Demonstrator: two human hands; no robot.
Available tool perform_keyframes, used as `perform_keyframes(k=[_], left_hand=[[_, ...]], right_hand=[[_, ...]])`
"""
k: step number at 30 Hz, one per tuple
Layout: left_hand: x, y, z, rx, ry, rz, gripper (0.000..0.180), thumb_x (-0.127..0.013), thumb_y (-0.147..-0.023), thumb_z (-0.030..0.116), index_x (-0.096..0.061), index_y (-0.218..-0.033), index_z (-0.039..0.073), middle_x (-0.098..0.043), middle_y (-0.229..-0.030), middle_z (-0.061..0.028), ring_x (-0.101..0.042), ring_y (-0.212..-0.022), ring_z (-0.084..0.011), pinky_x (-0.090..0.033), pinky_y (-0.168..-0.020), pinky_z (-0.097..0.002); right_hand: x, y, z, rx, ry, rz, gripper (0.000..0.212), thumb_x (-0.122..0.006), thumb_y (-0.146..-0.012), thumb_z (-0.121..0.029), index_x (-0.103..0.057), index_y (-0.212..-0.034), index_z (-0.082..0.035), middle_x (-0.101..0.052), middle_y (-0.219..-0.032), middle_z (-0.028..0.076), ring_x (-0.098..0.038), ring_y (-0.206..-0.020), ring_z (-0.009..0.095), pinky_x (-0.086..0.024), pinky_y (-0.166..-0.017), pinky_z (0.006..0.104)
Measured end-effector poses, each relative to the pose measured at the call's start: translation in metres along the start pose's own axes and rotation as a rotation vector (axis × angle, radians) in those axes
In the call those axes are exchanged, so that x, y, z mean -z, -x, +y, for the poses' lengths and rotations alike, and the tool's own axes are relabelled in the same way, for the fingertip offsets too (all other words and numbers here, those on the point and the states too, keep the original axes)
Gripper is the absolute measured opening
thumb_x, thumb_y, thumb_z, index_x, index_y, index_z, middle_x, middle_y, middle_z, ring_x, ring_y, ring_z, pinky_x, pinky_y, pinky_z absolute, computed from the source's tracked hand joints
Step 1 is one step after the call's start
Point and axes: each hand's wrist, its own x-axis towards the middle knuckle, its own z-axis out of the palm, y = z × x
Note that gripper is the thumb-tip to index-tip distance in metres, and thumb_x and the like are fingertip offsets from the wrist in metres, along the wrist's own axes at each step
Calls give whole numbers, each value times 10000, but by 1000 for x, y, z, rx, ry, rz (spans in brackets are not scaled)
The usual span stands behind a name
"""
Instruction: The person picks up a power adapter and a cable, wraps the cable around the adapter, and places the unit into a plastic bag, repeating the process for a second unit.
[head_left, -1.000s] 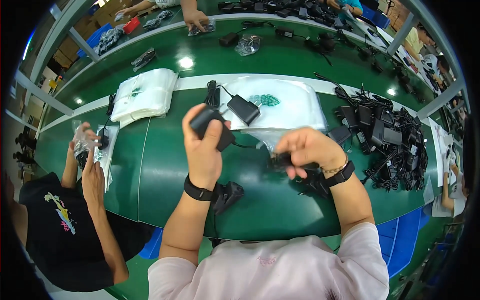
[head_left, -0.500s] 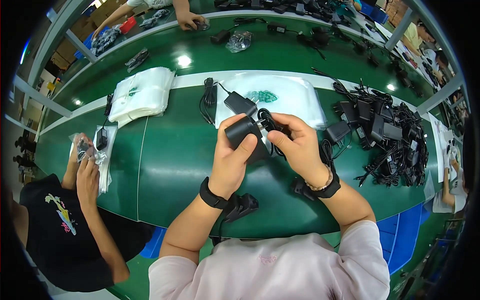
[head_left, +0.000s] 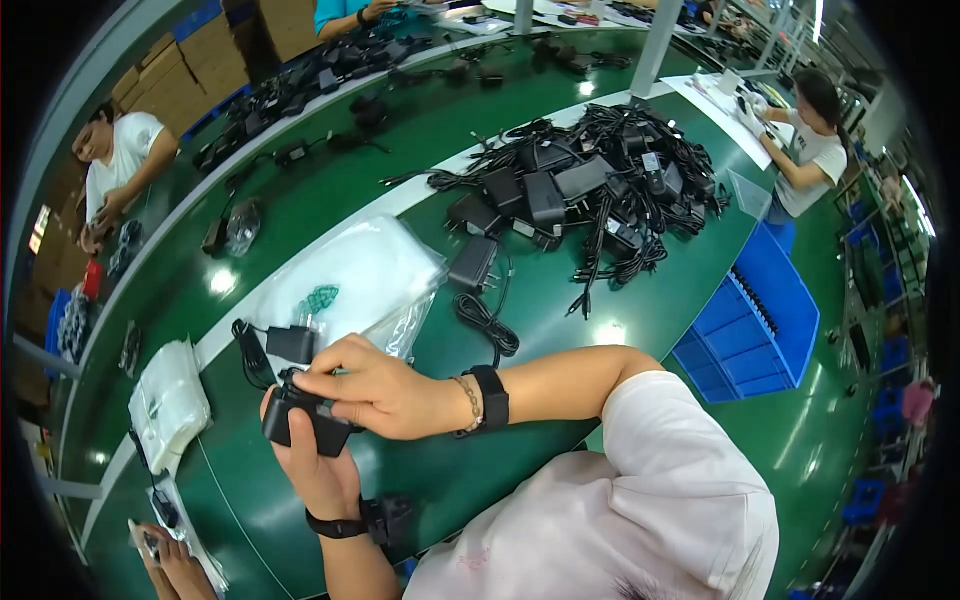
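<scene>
A black power adapter (head_left: pixel 280 424) is in my left hand (head_left: pixel 318 478), its fingers and thumb wrapped round the body. My right hand (head_left: pixel 385 388) reaches across from the right, fingers closed on the adapter's upper end; they hide its prongs and most of its cable. Just beyond my hands, another black adapter (head_left: pixel 291 344) with a bundled cord rests at the edge of a stack of clear plastic bags (head_left: pixel 350 275). Farther right, a single adapter (head_left: pixel 473 263) lies beside its coiled cord (head_left: pixel 486 325).
A large heap of black adapters and cords (head_left: pixel 560 185) covers the right part of the green table. Blue bins (head_left: pixel 775 320) stand beyond the table edge. At lower left, a co-worker's hands (head_left: pixel 175 560) work near narrow bags, below a white bag stack (head_left: pixel 170 405).
The view has swung right, so the table, heap and bins appear shifted left and tilted. Both hands still hold the adapter, my right hand now over its upper end.
</scene>
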Motion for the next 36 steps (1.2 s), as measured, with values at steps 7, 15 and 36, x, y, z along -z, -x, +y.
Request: perform_keyframes(k=[7,15,36], left_hand=[[15,-5,-5,-109,-90,-138,470,-631,-811,95,-392,-1208,16,-516,-1075,-85,-525,-1011,-197,-439,-877,-313],[10,-1,14,-422,-322,100,506,-669,-734,-5,-370,-1140,43,-561,-1013,-151,-562,-964,-243,-465,-858,-349],[9,-11,-1,19,-33,78,468,-642,-683,-90,-403,-1068,28,-567,-958,-79,-585,-838,-154,-501,-734,-291]], right_hand=[[-17,7,2,-82,-475,-88,502,-516,-778,31,-475,-1269,-67,-411,-1187,109,-417,-1110,280,-322,-971,356],[-16,-1,-20,6,86,-35,443,-501,-848,-61,-450,-1289,-66,-438,-1206,111,-443,-1135,210,-354,-954,305],[-21,7,-5,-341,-364,-87,489,-453,-938,-306,-395,-1277,42,-482,-1243,118,-491,-1110,187,-368,-950,306]])
